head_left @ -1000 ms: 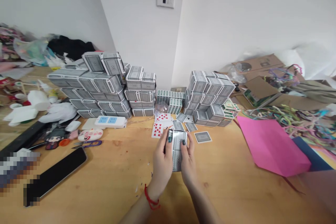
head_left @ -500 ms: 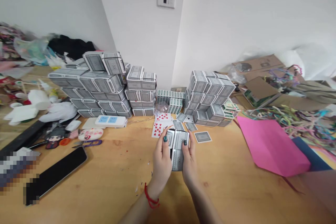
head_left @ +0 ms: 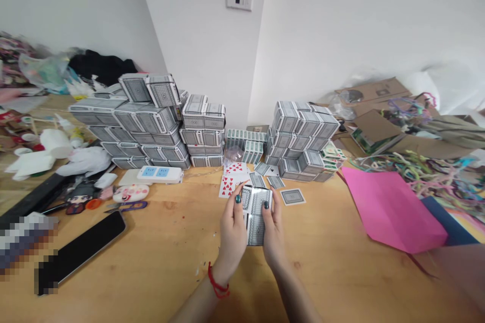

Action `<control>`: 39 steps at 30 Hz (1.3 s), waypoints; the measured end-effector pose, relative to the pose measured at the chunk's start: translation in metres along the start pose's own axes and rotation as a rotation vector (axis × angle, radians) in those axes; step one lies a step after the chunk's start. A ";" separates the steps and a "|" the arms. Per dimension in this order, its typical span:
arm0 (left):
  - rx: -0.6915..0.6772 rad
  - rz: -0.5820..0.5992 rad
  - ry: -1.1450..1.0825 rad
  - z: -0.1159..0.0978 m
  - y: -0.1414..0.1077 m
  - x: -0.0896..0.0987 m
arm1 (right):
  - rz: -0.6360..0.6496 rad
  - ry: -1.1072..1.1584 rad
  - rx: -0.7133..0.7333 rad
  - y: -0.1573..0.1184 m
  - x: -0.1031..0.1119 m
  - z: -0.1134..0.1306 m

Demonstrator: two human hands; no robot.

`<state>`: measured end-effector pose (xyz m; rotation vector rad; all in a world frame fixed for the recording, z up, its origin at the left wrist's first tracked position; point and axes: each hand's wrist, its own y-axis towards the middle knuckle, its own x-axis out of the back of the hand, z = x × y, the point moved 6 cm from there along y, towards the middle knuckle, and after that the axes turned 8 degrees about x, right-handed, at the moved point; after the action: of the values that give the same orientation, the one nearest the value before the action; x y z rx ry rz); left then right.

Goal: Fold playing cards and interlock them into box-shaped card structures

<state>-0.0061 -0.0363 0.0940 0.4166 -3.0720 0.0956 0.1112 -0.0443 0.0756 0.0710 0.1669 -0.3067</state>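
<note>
A block made of grey-backed playing cards (head_left: 256, 222) is held between my two hands above the table's middle. My left hand (head_left: 233, 232), with a red string bracelet at the wrist, grips its left side, thumb on the face towards me. On the right side my right hand (head_left: 273, 229) holds it the same way. Just beyond lie loose cards, among them a face-up heart card (head_left: 228, 186) and a face-down card (head_left: 293, 197). Stacks of similar card blocks stand behind, at the left (head_left: 151, 121), centre-left (head_left: 203, 116) and right (head_left: 297, 126).
On the left are a black phone-like slab (head_left: 83, 252), scissors (head_left: 132, 206), a white power strip (head_left: 161, 174) and mixed clutter. Pink paper (head_left: 394, 209), coloured strings (head_left: 424, 179) and cardboard (head_left: 379, 128) lie on the right. A wall rises behind.
</note>
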 end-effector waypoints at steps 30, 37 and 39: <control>-0.248 0.344 0.132 0.002 -0.017 -0.005 | 0.016 0.070 -0.049 0.007 0.001 0.000; -0.312 0.305 0.180 -0.005 -0.019 -0.006 | 0.046 0.020 -0.032 0.006 0.001 0.005; -0.293 0.324 0.139 -0.010 -0.016 -0.003 | 0.063 0.046 -0.042 0.005 0.002 0.003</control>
<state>0.0019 -0.0504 0.1049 -0.0989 -2.9198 -0.2995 0.1147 -0.0403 0.0787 0.0413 0.2167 -0.2390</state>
